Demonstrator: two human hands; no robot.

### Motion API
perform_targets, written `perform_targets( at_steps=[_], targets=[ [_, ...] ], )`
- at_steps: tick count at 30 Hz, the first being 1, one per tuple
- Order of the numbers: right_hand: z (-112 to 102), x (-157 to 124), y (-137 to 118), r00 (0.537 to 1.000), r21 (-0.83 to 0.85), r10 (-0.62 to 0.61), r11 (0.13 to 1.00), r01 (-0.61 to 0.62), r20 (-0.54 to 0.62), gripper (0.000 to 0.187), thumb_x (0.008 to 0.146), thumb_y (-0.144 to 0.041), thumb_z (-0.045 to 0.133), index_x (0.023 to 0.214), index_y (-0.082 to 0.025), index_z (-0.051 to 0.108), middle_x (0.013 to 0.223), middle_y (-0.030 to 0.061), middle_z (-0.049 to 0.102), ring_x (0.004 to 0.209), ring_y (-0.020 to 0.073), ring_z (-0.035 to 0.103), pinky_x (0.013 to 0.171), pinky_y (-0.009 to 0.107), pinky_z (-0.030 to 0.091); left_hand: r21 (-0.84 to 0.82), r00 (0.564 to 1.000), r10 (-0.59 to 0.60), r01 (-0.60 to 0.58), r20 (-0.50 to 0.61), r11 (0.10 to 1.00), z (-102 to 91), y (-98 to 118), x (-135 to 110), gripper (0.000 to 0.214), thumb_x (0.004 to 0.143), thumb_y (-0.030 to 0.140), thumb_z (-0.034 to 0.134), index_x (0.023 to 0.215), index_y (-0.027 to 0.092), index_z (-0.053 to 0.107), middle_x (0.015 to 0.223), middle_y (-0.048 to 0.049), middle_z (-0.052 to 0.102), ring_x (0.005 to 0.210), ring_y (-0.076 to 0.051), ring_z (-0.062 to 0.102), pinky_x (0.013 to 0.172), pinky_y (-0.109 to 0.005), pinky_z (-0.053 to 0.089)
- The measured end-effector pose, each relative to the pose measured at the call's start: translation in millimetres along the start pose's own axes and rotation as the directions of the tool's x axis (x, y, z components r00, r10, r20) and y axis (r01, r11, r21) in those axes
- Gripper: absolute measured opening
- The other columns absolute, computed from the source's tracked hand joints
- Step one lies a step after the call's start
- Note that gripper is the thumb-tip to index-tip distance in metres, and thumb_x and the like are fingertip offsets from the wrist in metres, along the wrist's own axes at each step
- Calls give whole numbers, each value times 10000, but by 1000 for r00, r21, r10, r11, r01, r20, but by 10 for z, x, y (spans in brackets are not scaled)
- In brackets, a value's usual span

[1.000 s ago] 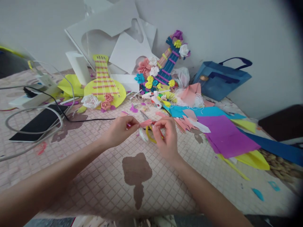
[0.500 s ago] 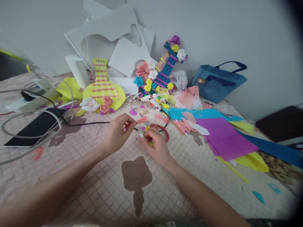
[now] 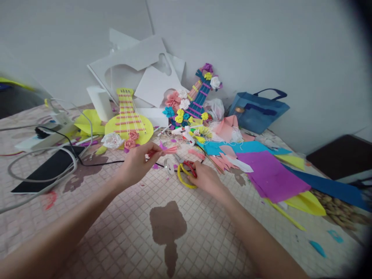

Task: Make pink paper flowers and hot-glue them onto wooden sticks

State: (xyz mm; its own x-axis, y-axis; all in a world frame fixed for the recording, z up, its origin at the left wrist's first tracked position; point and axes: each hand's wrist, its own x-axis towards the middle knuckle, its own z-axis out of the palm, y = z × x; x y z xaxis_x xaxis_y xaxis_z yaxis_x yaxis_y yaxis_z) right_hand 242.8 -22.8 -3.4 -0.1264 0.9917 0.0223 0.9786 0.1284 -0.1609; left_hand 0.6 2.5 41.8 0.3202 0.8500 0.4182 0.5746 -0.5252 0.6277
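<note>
My left hand (image 3: pixel 136 162) is closed in a pinch on a small pink paper strip (image 3: pixel 168 149), held just above the tiled surface. My right hand (image 3: pixel 205 179) rests low on the surface, its fingers curled at the red and yellow handles of a pair of scissors (image 3: pixel 184 173). A small roll of clear tape (image 3: pixel 167 166) lies between the two hands.
Behind the hands stand a yellow paper guitar (image 3: pixel 128 124) and a blue guitar with paper flowers (image 3: pixel 193 102), white foam boards (image 3: pixel 139 66), a glue gun (image 3: pixel 183 131). Coloured sheets (image 3: pixel 270 174) spread right, a blue bag (image 3: pixel 255 108) behind. A dark tablet (image 3: pixel 43 170), cables and power strip (image 3: pixel 43 135) lie left.
My right hand let go of the pink strip and dropped to the scissors on the surface. My left hand kept the strip and shifted slightly left. The camera tilted up a little.
</note>
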Motion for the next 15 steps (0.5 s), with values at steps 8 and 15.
perform_targets(
  at_steps=[8, 15],
  targets=[
    [-209, -209, 258, 996, 217, -84, 972, 85, -13, 229, 794, -258, 539, 1016, -201, 537, 824, 22, 663, 745, 171, 622, 595, 247, 386, 6, 999, 11, -11, 32, 1000, -197, 47, 51, 170, 863, 296, 513, 811, 178, 624, 709, -5, 657, 637, -129, 572, 588, -230, 431],
    [-430, -535, 244, 972, -44, -197, 980, 193, -130, 377, 787, -458, 577, 1058, -197, 555, 807, 45, 664, 673, 206, 614, 567, 287, 361, 10, 998, 20, -21, 58, 1000, -250, 45, 50, 132, 858, 249, 503, 828, 175, 608, 739, -8, 659, 655, -127, 581, 607, -227, 435]
  ],
)
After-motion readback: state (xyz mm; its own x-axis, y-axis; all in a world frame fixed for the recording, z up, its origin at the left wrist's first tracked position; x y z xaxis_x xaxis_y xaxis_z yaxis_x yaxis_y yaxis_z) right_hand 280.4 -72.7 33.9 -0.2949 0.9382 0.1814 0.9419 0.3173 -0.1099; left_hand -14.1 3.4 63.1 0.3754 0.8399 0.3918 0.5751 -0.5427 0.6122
